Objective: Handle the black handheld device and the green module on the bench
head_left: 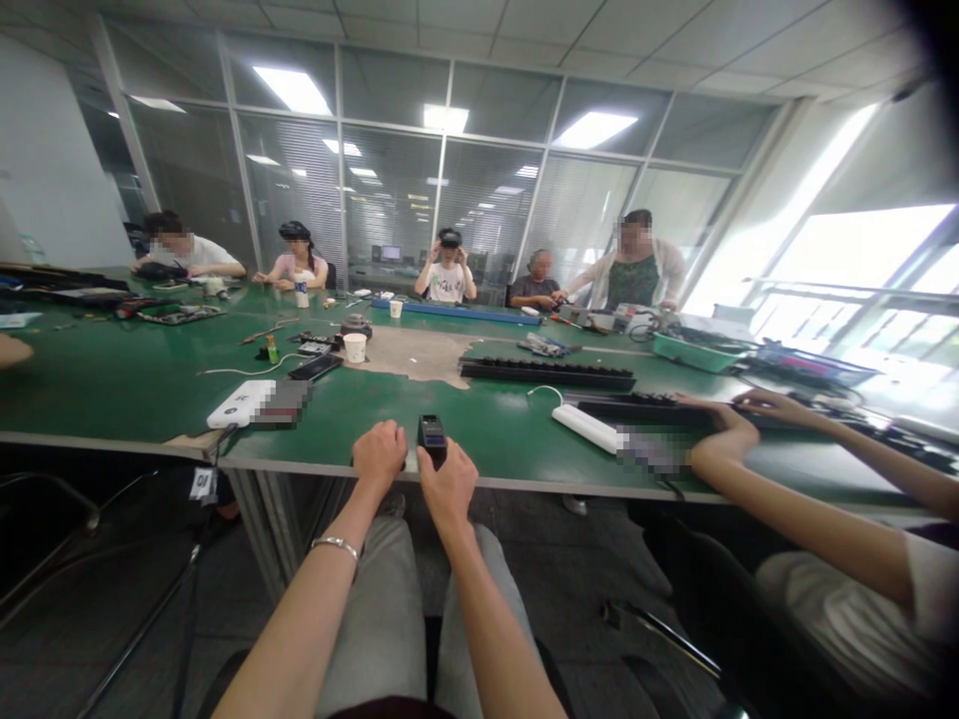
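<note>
My right hand is wrapped round a small dark handheld device with a screen on its upper face. The device is held upright at the near edge of the green table. Beside it, just to the left, my left hand is closed, its fingers curled at the table edge. Something dark shows at its sides, but what it holds, if anything, is hidden. A silver bracelet circles my left wrist.
A white power bank lies to the left, near a paper cup. Right of my hands are a white bar-shaped device and a long black strip. A neighbour's arms reach in from the right. Several people sit or stand across the table.
</note>
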The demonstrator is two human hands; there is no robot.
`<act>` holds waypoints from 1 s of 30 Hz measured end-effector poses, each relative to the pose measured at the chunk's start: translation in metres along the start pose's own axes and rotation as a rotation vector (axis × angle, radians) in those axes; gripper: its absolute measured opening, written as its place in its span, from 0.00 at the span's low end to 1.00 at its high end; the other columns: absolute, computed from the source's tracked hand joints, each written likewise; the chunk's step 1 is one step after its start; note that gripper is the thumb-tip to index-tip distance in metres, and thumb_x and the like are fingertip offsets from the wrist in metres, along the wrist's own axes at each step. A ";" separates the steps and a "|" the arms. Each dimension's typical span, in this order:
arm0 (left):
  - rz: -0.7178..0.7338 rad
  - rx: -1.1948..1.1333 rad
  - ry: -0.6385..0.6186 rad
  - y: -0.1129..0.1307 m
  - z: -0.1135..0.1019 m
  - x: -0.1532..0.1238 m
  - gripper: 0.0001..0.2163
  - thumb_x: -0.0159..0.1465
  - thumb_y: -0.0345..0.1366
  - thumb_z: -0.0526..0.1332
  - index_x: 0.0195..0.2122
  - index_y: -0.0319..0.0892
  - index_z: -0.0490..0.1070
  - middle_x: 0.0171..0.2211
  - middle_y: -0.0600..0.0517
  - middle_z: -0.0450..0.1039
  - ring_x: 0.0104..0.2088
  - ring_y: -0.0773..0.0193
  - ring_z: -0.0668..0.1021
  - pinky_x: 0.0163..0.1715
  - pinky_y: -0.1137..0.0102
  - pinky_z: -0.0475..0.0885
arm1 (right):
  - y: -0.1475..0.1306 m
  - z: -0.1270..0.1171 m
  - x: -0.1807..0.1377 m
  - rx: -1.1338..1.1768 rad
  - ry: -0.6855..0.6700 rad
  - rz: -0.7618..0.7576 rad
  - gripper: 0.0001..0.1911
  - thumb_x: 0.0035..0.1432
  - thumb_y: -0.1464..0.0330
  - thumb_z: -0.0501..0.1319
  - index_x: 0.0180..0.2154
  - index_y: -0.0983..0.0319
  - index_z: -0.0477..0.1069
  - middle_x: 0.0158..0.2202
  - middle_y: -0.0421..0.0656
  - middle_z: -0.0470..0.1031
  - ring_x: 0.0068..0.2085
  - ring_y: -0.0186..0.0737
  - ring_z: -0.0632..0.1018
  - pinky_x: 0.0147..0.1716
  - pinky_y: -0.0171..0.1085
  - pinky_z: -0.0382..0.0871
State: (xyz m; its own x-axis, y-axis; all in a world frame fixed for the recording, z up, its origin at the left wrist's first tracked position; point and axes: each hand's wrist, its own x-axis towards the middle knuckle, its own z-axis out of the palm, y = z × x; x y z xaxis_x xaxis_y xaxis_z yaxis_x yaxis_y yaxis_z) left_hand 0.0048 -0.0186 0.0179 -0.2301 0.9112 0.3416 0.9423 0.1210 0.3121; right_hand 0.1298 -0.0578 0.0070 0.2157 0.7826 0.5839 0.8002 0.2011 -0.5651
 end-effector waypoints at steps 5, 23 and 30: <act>0.001 0.000 0.006 0.000 0.001 0.001 0.19 0.69 0.46 0.45 0.40 0.43 0.73 0.40 0.45 0.74 0.41 0.59 0.76 0.40 0.68 0.65 | 0.002 0.000 0.003 0.014 -0.004 0.030 0.18 0.58 0.55 0.58 0.42 0.63 0.70 0.40 0.51 0.76 0.44 0.48 0.75 0.44 0.41 0.61; -0.002 0.006 0.031 -0.002 0.005 0.002 0.19 0.69 0.46 0.44 0.39 0.43 0.72 0.39 0.45 0.74 0.39 0.59 0.76 0.37 0.68 0.64 | 0.018 -0.027 0.030 0.187 0.142 0.010 0.24 0.61 0.53 0.55 0.50 0.64 0.68 0.46 0.51 0.75 0.48 0.46 0.74 0.48 0.40 0.63; 0.001 0.011 0.016 -0.001 0.002 0.001 0.19 0.69 0.46 0.45 0.40 0.43 0.72 0.40 0.45 0.74 0.40 0.58 0.76 0.38 0.68 0.64 | 0.049 -0.012 0.018 0.038 0.082 0.036 0.23 0.61 0.54 0.54 0.47 0.65 0.69 0.41 0.51 0.75 0.45 0.48 0.74 0.45 0.41 0.64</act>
State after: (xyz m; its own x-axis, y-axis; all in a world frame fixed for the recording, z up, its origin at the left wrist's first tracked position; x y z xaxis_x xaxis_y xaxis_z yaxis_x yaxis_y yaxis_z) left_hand 0.0047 -0.0172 0.0160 -0.2325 0.9052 0.3558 0.9453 0.1242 0.3015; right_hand 0.1791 -0.0412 -0.0031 0.2899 0.7394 0.6076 0.7695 0.1974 -0.6074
